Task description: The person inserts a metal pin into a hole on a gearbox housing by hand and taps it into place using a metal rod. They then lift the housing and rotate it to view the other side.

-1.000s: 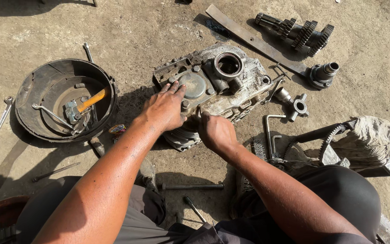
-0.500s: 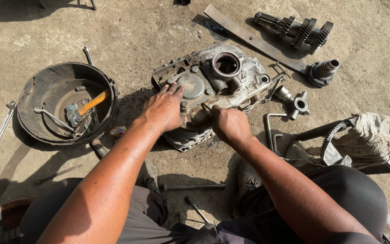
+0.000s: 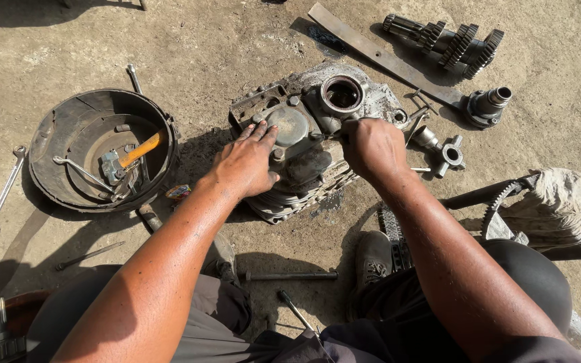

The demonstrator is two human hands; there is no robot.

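A greasy engine casing [image 3: 304,144] lies on the concrete floor [image 3: 68,47] near the middle of the view, and both hands rest on it. The left hand [image 3: 247,161] lies flat on the casing's near-left part, its fingers [image 3: 258,131] spread a little and stretched toward 12 o'clock, the tips touching the round grey cover; the casing's bulk sits at 1 o'clock from those fingertips. The right hand [image 3: 371,144] presses on the casing's right side, fingers curled down toward 10 o'clock just below the open bearing ring [image 3: 341,94]; whether they grip anything cannot be told, as the back of the hand hides them. At 9 o'clock from the casing stands a round black pan [image 3: 52,175] holding a hammer with an orange handle [image 3: 139,149] and some tools. Spanners [image 3: 5,191] lie on the floor further toward 9 o'clock. At 1 o'clock from the casing lie a flat metal bar [image 3: 378,54] and a gear shaft cluster [image 3: 452,44], with a short splined shaft piece [image 3: 487,105] at 2 o'clock. At 3 o'clock a dirty rag [image 3: 553,202] drapes over a toothed sprocket [image 3: 495,208]. A thin rod [image 3: 290,275] lies at 6 o'clock, between the person's shoes.
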